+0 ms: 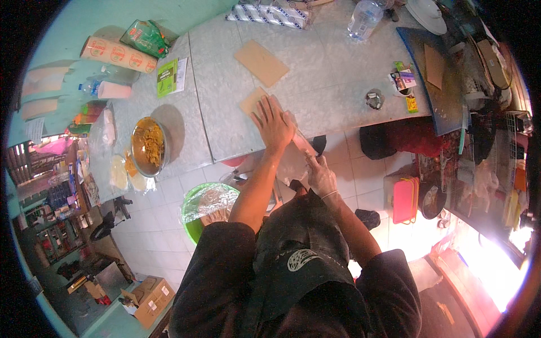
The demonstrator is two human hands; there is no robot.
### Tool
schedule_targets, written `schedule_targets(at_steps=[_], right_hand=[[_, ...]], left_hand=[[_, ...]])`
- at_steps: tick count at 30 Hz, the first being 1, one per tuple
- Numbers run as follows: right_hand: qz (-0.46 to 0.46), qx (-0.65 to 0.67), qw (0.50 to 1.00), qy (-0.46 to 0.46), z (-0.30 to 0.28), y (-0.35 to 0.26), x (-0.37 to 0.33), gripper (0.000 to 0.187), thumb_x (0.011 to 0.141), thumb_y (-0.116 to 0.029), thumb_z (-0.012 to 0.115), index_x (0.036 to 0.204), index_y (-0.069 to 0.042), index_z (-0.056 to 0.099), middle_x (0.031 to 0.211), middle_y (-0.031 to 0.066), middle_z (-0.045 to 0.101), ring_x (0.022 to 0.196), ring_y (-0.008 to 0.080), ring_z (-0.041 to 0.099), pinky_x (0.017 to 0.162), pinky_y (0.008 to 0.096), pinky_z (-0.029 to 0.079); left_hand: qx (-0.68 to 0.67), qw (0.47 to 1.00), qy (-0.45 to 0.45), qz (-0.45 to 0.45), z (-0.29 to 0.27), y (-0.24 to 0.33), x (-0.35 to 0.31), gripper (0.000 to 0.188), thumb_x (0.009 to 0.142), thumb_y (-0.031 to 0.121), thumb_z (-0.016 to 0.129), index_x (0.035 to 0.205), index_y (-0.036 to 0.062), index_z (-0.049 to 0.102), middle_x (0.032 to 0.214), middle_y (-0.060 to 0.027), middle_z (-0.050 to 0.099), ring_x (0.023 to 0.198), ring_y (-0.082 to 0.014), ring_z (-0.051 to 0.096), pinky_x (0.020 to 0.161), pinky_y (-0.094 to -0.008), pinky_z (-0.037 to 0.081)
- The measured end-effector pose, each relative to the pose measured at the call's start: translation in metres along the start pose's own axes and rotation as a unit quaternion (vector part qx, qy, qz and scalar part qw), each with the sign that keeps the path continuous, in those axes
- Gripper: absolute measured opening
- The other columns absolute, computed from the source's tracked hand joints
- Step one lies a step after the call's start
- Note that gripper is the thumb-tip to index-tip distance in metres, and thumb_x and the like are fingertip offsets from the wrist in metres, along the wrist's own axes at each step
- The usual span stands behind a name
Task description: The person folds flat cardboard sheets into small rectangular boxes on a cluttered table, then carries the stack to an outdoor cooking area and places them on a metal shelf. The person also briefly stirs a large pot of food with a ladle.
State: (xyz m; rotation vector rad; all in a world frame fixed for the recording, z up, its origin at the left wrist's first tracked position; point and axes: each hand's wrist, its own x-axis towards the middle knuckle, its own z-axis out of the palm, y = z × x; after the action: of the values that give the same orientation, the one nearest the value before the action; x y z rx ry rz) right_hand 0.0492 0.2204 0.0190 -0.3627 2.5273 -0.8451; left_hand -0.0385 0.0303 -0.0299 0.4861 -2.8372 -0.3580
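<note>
Fingers point(264, 106) of the left hand point(274, 128) lie spread and flattened over a tan rectangular slab point(252, 99), which rests on the grey counter point(332, 67) near its front edge. The right hand point(321, 177), dusted pale, is closed around one end of a long pale tool point(301, 144), whose far end reaches to just beside the left hand; its exact kind is hard to tell. The two hands are apart, joined only by the line of that tool. Just beyond them lies a second tan slab point(261, 63). To the left, a round metal bowl point(146, 168) holds a lumpy orange-brown mass point(150, 139), with flat clear bags of something yellowish near it. Below the counter's front edge, beside the left forearm, a green basin point(191, 226) is covered partly by clear plastic film point(209, 197), and what sits inside is too blurred to name. On the right, a small container point(404, 91) is crowded with coloured packets, and near it stands a glass dish point(373, 99). A clear bottle point(363, 21) lies farther back, near a blue board point(414, 50) bearing another tan piece point(433, 66).
</note>
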Motion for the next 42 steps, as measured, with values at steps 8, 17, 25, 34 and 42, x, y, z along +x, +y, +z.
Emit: schedule_targets(at_steps=[8,17,25,34,42], right_hand=[[-0.106,-0.034,0.994,0.007,0.014,0.004,-0.011,0.063,0.088,-0.011,0.055,0.147,-0.026,0.037,0.108,0.0129,0.054,0.077,0.0352,0.066,0.059,0.0449,0.056],[-0.054,-0.048,0.996,-0.054,0.023,-0.008,-0.017,0.068,0.087,-0.009,0.052,0.148,-0.031,0.035,0.104,0.0144,0.059,0.078,0.0363,0.067,0.062,0.0470,0.057],[-0.075,0.015,0.997,-0.019,0.021,-0.015,-0.007,0.071,0.083,-0.004,0.053,0.147,-0.031,0.038,0.109,0.0183,0.060,0.081,0.0376,0.066,0.067,0.0452,0.057],[-0.065,-0.022,0.997,-0.044,0.008,0.011,-0.005,0.052,0.081,-0.007,0.059,0.130,-0.024,0.056,0.091,0.0139,0.059,0.076,0.0348,0.065,0.062,0.0463,0.054],[-0.063,-0.017,0.998,-0.016,0.009,0.019,-0.013,0.053,0.081,-0.008,0.061,0.130,-0.026,0.058,0.088,0.0124,0.058,0.074,0.0334,0.065,0.059,0.0441,0.054]], left_hand=[[0.012,0.994,-0.055,0.089,-0.025,-0.016,0.001,0.069,0.092,0.034,0.048,0.151,0.0033,0.028,0.157,-0.0217,0.023,0.145,-0.0419,0.020,0.114,-0.0663,0.006],[-0.006,0.985,-0.091,0.148,-0.036,-0.041,-0.004,0.071,0.093,0.033,0.049,0.150,-0.0016,0.024,0.157,-0.0202,0.023,0.146,-0.0389,0.019,0.114,-0.0656,0.005],[-0.048,0.981,-0.117,0.145,-0.037,-0.041,-0.001,0.071,0.095,0.032,0.048,0.151,-0.0017,0.022,0.158,-0.0218,0.020,0.145,-0.0417,0.018,0.117,-0.0603,0.009],[-0.061,0.981,-0.116,0.141,-0.041,-0.037,-0.001,0.073,0.091,0.031,0.053,0.150,-0.0026,0.025,0.156,-0.0232,0.022,0.143,-0.0453,0.020,0.116,-0.0610,0.013],[-0.038,0.984,-0.112,0.133,-0.037,-0.039,0.003,0.075,0.090,0.033,0.053,0.150,-0.0009,0.025,0.157,-0.0224,0.021,0.144,-0.0449,0.019,0.116,-0.0607,0.013]])
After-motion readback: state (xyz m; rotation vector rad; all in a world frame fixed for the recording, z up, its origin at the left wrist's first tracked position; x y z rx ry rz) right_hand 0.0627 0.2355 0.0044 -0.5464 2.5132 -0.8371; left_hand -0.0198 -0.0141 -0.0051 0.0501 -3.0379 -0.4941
